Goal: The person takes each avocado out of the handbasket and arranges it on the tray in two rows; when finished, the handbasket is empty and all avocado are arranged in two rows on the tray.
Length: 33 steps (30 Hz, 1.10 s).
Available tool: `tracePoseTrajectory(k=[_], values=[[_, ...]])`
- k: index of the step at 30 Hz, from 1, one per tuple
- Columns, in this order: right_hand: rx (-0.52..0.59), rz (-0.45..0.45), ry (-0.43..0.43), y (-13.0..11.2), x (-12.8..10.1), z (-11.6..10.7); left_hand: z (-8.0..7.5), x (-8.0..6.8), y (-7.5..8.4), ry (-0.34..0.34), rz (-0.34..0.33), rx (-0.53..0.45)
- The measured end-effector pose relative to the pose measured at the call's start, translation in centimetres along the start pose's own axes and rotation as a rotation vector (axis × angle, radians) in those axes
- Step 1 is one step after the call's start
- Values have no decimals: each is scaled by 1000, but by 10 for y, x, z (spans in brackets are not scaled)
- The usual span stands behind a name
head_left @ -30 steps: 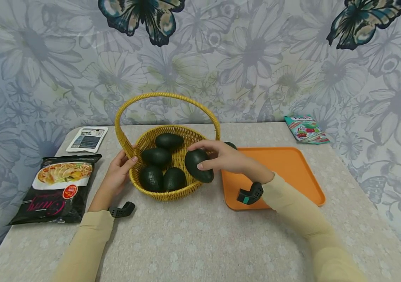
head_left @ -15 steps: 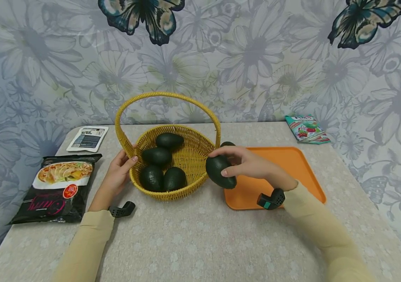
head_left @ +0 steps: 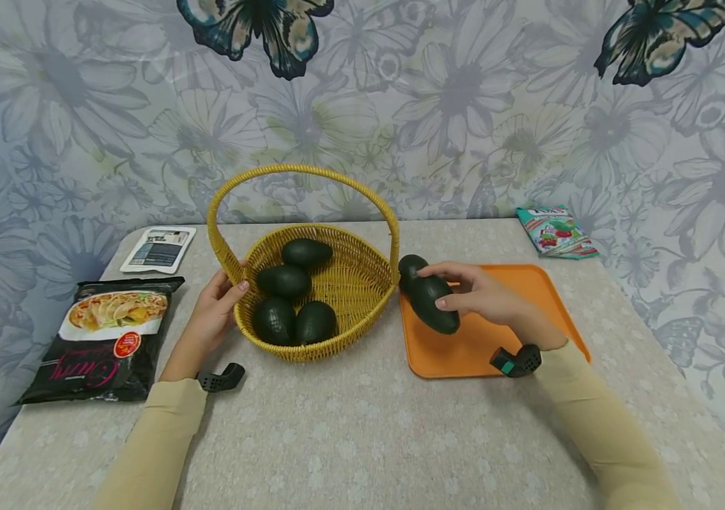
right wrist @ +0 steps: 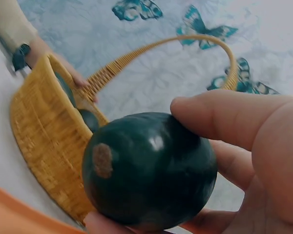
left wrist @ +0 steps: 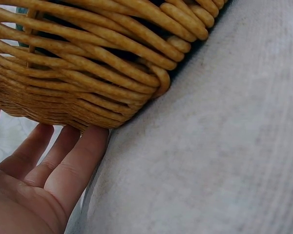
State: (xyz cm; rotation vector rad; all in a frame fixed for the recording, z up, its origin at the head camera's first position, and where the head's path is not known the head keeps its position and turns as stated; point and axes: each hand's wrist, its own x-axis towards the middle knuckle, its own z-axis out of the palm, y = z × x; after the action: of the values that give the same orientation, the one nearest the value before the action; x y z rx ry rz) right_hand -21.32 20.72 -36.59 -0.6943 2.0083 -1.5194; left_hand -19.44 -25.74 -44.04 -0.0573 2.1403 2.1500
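Note:
My right hand [head_left: 486, 297] grips a dark green avocado [head_left: 434, 304] over the left part of the orange tray [head_left: 452, 358]. In the right wrist view, thumb and fingers wrap this avocado [right wrist: 146, 170], its brown stem scar facing the camera. Another avocado [head_left: 411, 268] lies at the tray's far left corner, partly overlapped by the held one. Several avocados [head_left: 282, 282] fill the left side of the yellow wicker basket [head_left: 362, 283]. At the basket's left rim, beside the handle base, my left hand [head_left: 212, 315] holds on with its thumb over the edge; its fingers [left wrist: 71, 170] support the outer wall.
A black noodle packet [head_left: 107, 340] lies on the left of the table, with a white flat packet [head_left: 158, 250] behind it. A green candy bag [head_left: 556, 232] sits at the back right. The basket's tall handle [head_left: 301, 169] arches up near the patterned wall.
My right hand has carried the avocado out from the basket's right rim, moving right until it is over the tray. The left hand and basket have stayed in place.

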Motion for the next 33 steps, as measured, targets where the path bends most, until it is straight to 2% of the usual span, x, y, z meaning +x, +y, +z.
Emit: tracePoseTrajectory(k=[3, 10, 17, 33], values=[[17, 56, 53, 5, -1, -10, 0, 0, 1, -5, 2, -9], [76, 72, 167, 18, 1, -32, 1, 0, -1, 2, 9, -22], [20, 131, 267, 27, 3, -49, 1, 0, 0, 3, 7, -24], [-136, 232, 363, 48, 7, -63, 0, -1, 2, 6, -4, -12]])
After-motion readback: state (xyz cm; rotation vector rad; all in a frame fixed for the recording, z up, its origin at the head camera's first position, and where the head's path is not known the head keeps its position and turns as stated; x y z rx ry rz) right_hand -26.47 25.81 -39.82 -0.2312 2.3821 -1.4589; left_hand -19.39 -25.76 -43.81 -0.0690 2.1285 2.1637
